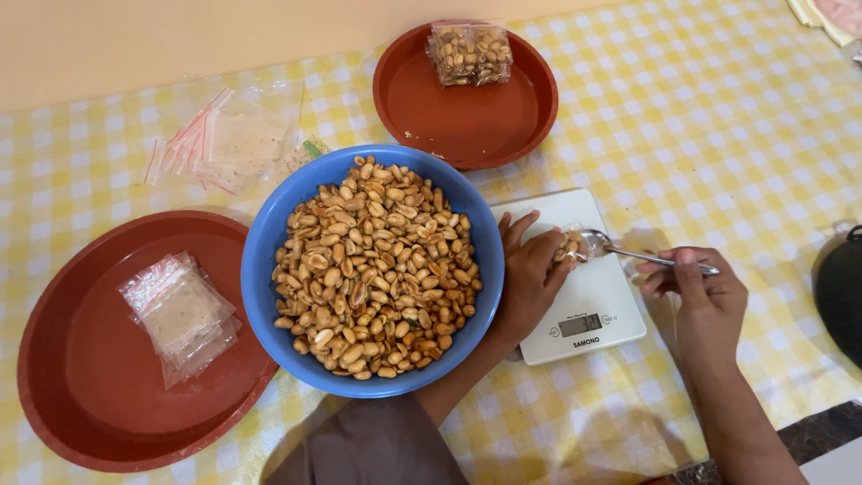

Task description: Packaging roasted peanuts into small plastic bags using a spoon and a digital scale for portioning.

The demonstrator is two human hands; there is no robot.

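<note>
— So, what do the hands have?

— Seen from above, the left hand (532, 269) rests on a white kitchen scale (584, 278), fingers curled around the mouth of a small clear bag (569, 244) partly filled with peanuts. The right hand (705, 289) pinches a metal spoon (628, 251) by its handle end, thumb on top, the bowl touching the bag's opening.

— How would the bag handle?

— Probably light, limp and slippery (thin plastic); best gripped at the rim, as it collapses otherwise. The nuts look loose and apt to roll.

— Anything unclear?

— The bag is mostly hidden behind the fingers, so its fill is hard to judge. A blue bowl (269, 242) of peanuts lies just left. A dark object (842, 292) is cut off at the right edge.
</note>
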